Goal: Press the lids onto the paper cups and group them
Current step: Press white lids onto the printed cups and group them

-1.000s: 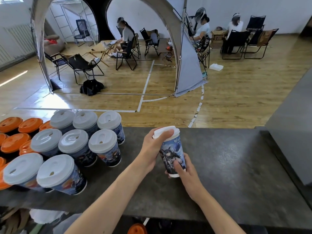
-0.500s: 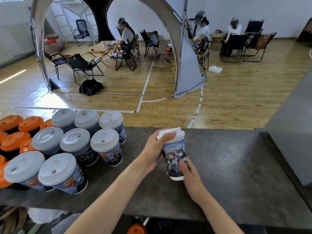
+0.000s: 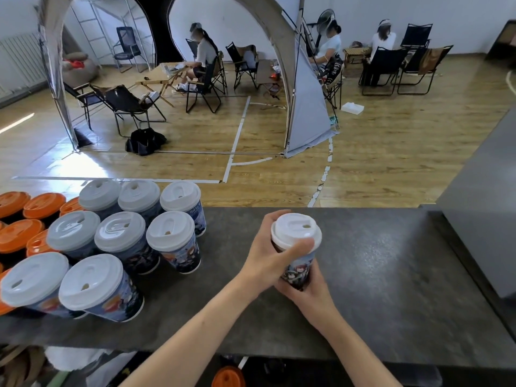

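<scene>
Paper cup over dark counter, wood floor beyond.
Left hand grips its lid; right hand wraps its base.

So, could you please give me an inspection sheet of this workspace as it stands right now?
Surface: dark speckled counter.
Job's things: one printed cup with a white lid on it, held in both hands; eight white-lidded cups grouped at the left; orange-lidded cups beyond them at the far left.
Clutter: an orange lid below the counter's near edge.
Grippers: left hand grips the cup's top, thumb on the lid's rim; right hand wraps its base.
Cables: nothing seen.
Surroundings: wooden floor, grey arch, folding chairs, seated people.
</scene>
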